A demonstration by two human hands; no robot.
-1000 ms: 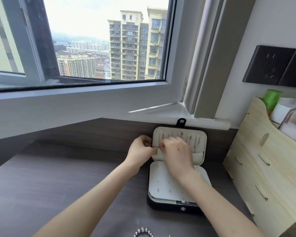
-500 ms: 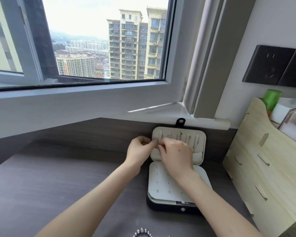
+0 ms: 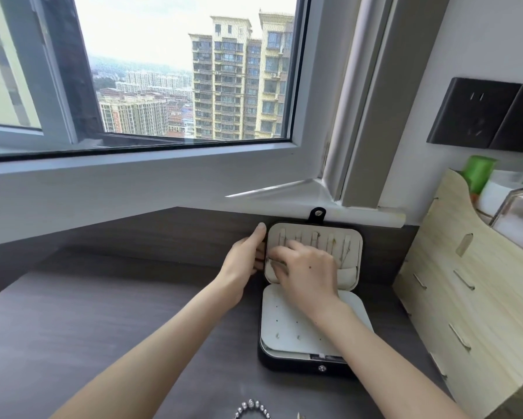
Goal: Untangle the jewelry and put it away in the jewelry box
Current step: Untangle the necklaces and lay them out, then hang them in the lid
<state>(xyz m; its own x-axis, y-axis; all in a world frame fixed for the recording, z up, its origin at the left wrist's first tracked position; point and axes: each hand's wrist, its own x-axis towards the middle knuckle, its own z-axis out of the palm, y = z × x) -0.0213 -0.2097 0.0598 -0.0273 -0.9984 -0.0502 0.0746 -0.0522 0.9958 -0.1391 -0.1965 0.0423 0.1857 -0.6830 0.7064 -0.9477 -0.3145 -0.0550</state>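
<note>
Stowed: chains point(image 3: 333, 247) in jewelry box lid point(image 3: 349, 275).
Left hand point(image 3: 243, 258): grips lid.
Right hand point(image 3: 307, 272): pinches thin chain point(image 3: 277, 261).
Remaining: beaded bracelet point(image 3: 251, 406).

Left hand point(image 3: 245, 258): bare; the thumbnail is short and rounded, with a natural finish.
Right hand point(image 3: 305, 267): bare; one small dark mole sits near the middle of its back, and the knuckles show as soft ridges.
Left forearm point(image 3: 163, 337): bare from the wrist down to the lower edge of the view; slim and smooth.
Right forearm point(image 3: 384, 352): bare along all of its visible length; slim and smooth, narrowing to the wrist.
</note>
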